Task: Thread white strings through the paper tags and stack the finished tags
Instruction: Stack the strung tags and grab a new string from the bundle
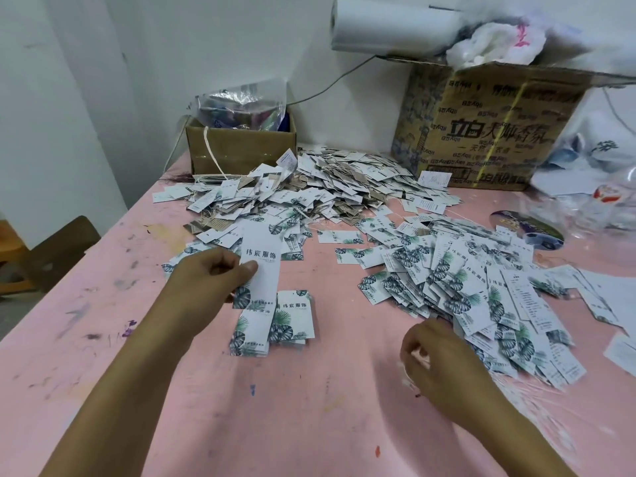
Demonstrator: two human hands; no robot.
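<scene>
Left hand (pixel 213 273) pinches one long white tag (pixel 260 270) between thumb and fingers and holds it above the small stack (pixel 292 321) on the pink table (pixel 275 425). Right hand (pixel 444 359) sits at the near edge of the loose-tag heap (pixel 475 287) with its fingers curled inward; whether it grips a string cannot be told.

Assessment: the threading step appears to be in hand, with the tag presented and a string being fetched. The next move calls for one string to be separated and its end brought to the tag's hole, which is too small to make out.

Surroundings, by size: a printed carton (pixel 481 129) stands at the back right. A far heap of tags (pixel 327 187) with strings among them lies before it, and a small brown box (pixel 241 149) stands at the back left. White strings (pixel 537 387) lie just beside the right hand.

Obstruction: the loose-tag heap overlies part of the strings, so a pulled string may drag neighbouring tags.
</scene>
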